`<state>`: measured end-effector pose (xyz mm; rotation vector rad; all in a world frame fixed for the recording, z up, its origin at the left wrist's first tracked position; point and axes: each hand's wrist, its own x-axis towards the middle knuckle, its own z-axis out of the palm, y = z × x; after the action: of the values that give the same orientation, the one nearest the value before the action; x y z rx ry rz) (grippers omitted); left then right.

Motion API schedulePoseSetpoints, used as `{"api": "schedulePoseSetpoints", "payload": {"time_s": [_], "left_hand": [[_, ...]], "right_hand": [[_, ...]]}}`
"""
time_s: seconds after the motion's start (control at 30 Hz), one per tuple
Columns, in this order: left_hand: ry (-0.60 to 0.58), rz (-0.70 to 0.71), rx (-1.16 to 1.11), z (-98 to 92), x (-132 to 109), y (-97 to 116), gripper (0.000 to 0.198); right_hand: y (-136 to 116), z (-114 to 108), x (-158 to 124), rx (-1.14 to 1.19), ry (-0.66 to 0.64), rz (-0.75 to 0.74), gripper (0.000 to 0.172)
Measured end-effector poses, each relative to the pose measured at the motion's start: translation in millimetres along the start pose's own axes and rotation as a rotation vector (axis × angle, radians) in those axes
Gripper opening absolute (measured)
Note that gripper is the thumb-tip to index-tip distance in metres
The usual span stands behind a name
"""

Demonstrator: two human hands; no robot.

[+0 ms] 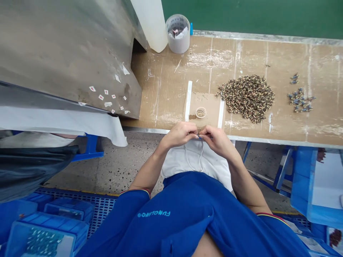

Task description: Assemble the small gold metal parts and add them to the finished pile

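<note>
Hands: While the left hand (180, 135) and the right hand (218, 140) meet at the front edge of the tabletop (160, 96), left of that edge's middle, their fingertips almost touch.
Fingers: thumb and forefinger of each hand are pinched on one tiny piece (199, 135), too small to make out its kind.
Tiny piece: between the two sets of fingertips, at the front edge.
Cardboard patch (211, 105): at the front edge, just beyond the hands, with a white strip (189, 96) along its left side and another along its right.
Cup (200, 118): small, round, on the patch, with a thin yellowish loop inside.
Heap (246, 98): many small brown-and-yellow parts, right of the patch.
Blue-tipped pieces (300, 100): loosely grouped toward the right end, well apart from the heap.
Tub (179, 45): near the back left corner, holding white scraps.
Stick (177, 66): thin, pale, lying in front of the tub.
</note>
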<state>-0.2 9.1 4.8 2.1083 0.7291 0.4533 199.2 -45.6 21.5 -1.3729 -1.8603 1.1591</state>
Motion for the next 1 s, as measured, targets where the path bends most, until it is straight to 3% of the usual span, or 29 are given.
{"api": "schedulePoseSetpoints", "payload": {"time_s": [0.23, 0.5, 0.83, 1.0], "left_hand": [[-0.02, 0.011, 0.036, 1.4, -0.1, -1.1, 0.019], [0.078, 0.101, -0.077, 2.2, -1.2, -5.1, 0.022], [0.183, 0.03, -0.141, 4.4, 0.2, -0.3, 0.026], [0.207, -0.038, -0.137, 8.4, 0.4, 3.6, 0.027]], "right_hand": [[4.0, 2.9, -1.3, 0.024, -0.009, -0.021, 0.017], [12.6, 11.6, -2.7, 0.232, 0.089, 0.011, 0.013], [17.9, 11.9, -2.0, 0.49, 0.155, 0.132, 0.034], [19.5, 11.1, -0.6, 0.483, 0.126, 0.116, 0.029]]}}
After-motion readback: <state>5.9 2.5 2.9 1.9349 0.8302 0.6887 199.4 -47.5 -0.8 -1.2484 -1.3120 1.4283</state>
